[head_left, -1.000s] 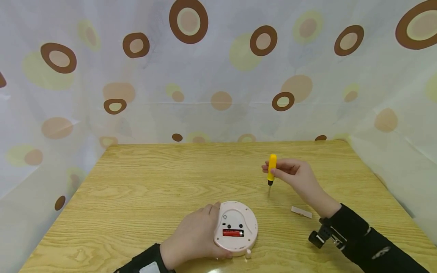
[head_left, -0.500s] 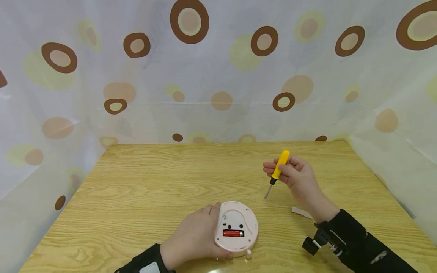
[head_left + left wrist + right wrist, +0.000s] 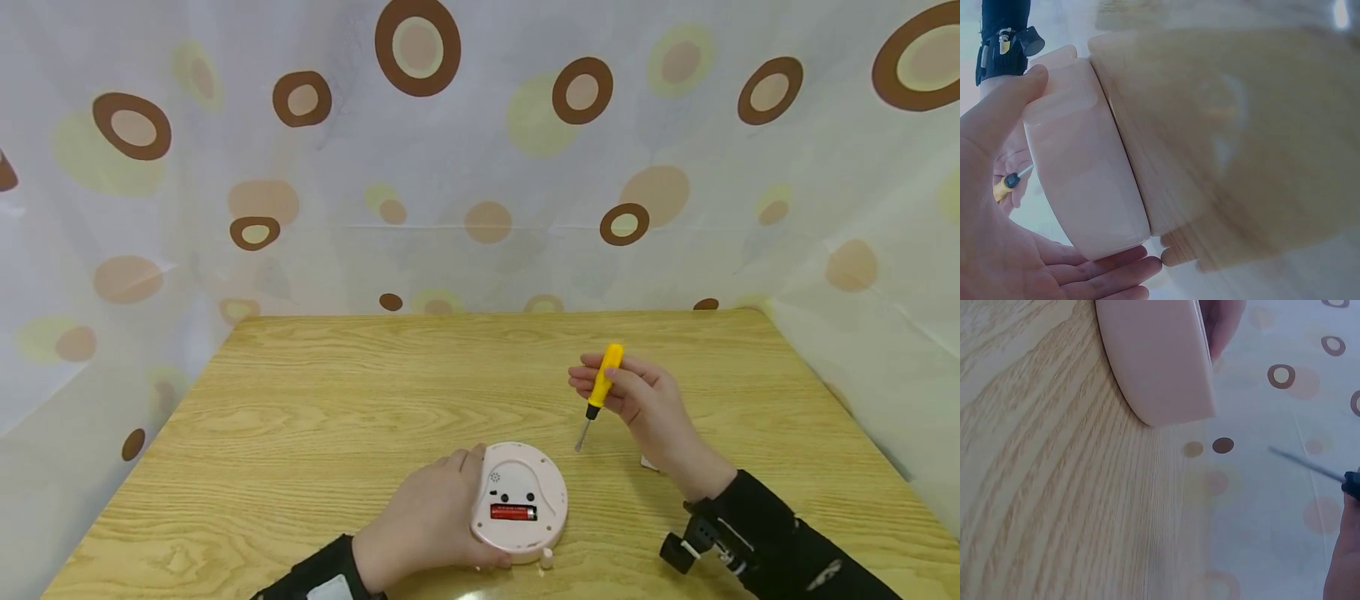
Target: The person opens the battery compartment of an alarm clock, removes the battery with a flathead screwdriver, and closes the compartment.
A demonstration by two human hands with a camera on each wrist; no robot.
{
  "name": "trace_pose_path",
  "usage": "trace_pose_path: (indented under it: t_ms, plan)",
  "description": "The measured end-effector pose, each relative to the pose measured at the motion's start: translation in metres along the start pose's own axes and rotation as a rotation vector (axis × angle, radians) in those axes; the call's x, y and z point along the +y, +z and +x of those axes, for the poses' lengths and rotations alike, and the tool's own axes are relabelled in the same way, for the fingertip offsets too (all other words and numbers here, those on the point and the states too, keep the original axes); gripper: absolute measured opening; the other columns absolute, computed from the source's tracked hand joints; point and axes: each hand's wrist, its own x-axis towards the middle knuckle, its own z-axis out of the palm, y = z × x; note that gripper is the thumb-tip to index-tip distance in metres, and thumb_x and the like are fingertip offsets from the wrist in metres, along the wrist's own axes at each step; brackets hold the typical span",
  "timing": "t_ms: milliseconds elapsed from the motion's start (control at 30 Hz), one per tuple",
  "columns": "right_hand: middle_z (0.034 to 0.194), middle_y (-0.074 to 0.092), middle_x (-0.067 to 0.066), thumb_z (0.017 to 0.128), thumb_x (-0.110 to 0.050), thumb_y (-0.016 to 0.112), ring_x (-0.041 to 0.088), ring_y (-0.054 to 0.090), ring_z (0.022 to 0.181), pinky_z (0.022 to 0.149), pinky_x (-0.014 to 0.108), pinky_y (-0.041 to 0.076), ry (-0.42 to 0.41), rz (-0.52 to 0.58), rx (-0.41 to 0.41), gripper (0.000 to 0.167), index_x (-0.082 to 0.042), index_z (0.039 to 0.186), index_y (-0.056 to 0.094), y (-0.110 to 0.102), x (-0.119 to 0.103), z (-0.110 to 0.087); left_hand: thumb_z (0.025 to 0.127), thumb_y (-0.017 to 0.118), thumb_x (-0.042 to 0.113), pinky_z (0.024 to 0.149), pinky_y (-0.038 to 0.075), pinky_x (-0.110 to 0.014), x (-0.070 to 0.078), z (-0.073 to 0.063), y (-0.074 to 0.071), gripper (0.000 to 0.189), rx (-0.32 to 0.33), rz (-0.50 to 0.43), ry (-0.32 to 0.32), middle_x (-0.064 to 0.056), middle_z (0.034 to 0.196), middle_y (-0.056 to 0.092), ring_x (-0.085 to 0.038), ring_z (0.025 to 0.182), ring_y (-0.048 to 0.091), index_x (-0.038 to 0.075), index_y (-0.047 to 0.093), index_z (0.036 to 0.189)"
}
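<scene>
A round pale pink alarm clock lies back up on the table, its battery slot showing a red battery. My left hand grips the clock's left side, thumb at the near edge and fingers around the far edge; the left wrist view shows the thumb and fingers against its side wall. Up and to the right, my right hand pinches the yellow handle of a screwdriver between thumb and fingers. Its metal shaft slants down toward the clock, tip apart from it.
A small pale battery cover lies on the wooden table, mostly hidden behind my right wrist. A patterned curtain hangs along the back and sides. Each wrist carries a black band.
My right hand first tilts the screwdriver from upright to slanted, then brings it slightly down and left, nearer the clock. The wrist now covers most of the battery cover. Left hand and clock stay still.
</scene>
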Motion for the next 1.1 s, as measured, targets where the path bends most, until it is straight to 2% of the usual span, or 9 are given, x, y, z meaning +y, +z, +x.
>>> trace_pose_path:
  t_ms: [167,333,467,533,600,667,733,867,1100]
  plan:
    - [0.109,0.082,0.002,0.112,-0.001,0.041,0.014,0.08,0.104,0.094,0.028,0.062,-0.023,0.044,0.013,0.038,-0.009,0.116,0.078,0.003,0.002,0.0,0.063,0.087,0.08,0.09,0.061,-0.036,0.0,0.0,0.0,0.129,-0.005,-0.012,0.001,-0.011,0.133,0.068,-0.019,0.111,0.068,-0.001,0.046,0.155]
    - [0.103,0.081,0.002,0.112,-0.002,0.035,0.012,0.079,0.095,0.091,0.027,0.063,-0.013,0.073,0.006,0.039,-0.008,0.108,0.074,0.004,0.006,-0.001,0.063,0.088,0.079,0.09,0.061,-0.037,-0.001,0.001,0.001,0.129,-0.003,-0.015,0.005,-0.011,0.132,0.068,-0.02,0.111,0.068,-0.002,0.046,0.155]
    - [0.099,0.078,-0.001,0.114,-0.007,0.028,0.009,0.074,0.082,0.083,0.023,0.062,0.001,0.023,0.006,0.039,-0.01,0.102,0.065,0.004,0.01,-0.003,0.063,0.088,0.08,0.091,0.061,-0.037,-0.001,0.002,0.0,0.129,-0.008,-0.017,0.006,-0.011,0.132,0.068,-0.019,0.11,0.068,-0.002,0.046,0.154]
    - [0.094,0.075,-0.004,0.114,-0.009,0.025,0.008,0.067,0.072,0.072,0.021,0.057,-0.003,-0.009,0.011,0.038,-0.012,0.099,0.06,0.004,0.012,-0.004,0.063,0.087,0.08,0.091,0.061,-0.037,-0.002,0.002,0.0,0.13,-0.01,-0.02,0.006,-0.011,0.133,0.068,-0.019,0.111,0.068,-0.002,0.046,0.155]
    - [0.087,0.07,-0.006,0.113,-0.009,0.023,0.011,0.053,0.061,0.059,0.025,0.042,-0.01,-0.032,0.019,0.037,-0.013,0.097,0.056,0.004,0.014,-0.004,0.064,0.087,0.08,0.091,0.061,-0.037,-0.002,0.002,0.0,0.129,-0.01,-0.022,0.008,-0.011,0.133,0.068,-0.019,0.111,0.068,-0.002,0.046,0.155]
    - [0.08,0.063,-0.007,0.113,-0.01,0.021,0.017,0.038,0.058,0.057,0.034,0.026,-0.007,-0.03,0.022,0.037,-0.014,0.095,0.053,0.005,0.015,-0.004,0.064,0.087,0.08,0.091,0.061,-0.037,-0.002,0.002,0.0,0.129,-0.009,-0.021,0.011,-0.012,0.133,0.068,-0.02,0.111,0.068,-0.002,0.045,0.155]
    - [0.076,0.058,-0.007,0.112,-0.011,0.021,0.022,0.028,0.059,0.06,0.039,0.019,0.005,-0.011,0.031,0.037,-0.015,0.092,0.051,0.006,0.015,-0.004,0.064,0.087,0.08,0.091,0.061,-0.036,-0.002,0.002,0.0,0.129,-0.005,-0.019,0.017,-0.012,0.132,0.068,-0.02,0.111,0.068,-0.003,0.046,0.154]
    - [0.072,0.052,-0.008,0.114,-0.021,0.019,0.024,0.022,0.062,0.062,0.039,0.015,0.051,0.027,0.072,0.037,-0.018,0.092,0.049,0.009,0.014,-0.006,0.064,0.087,0.079,0.091,0.061,-0.036,-0.003,0.001,0.0,0.128,0.002,-0.019,0.027,-0.012,0.131,0.068,-0.02,0.111,0.068,-0.003,0.046,0.154]
    - [0.071,0.051,-0.009,0.115,-0.046,0.016,0.017,0.028,0.065,0.065,0.035,0.017,0.13,0.109,0.174,0.052,-0.02,0.097,0.059,0.013,0.005,-0.005,0.064,0.088,0.078,0.092,0.061,-0.037,-0.003,0.002,0.0,0.129,-0.006,-0.027,0.021,-0.011,0.132,0.068,-0.019,0.112,0.068,-0.003,0.045,0.155]
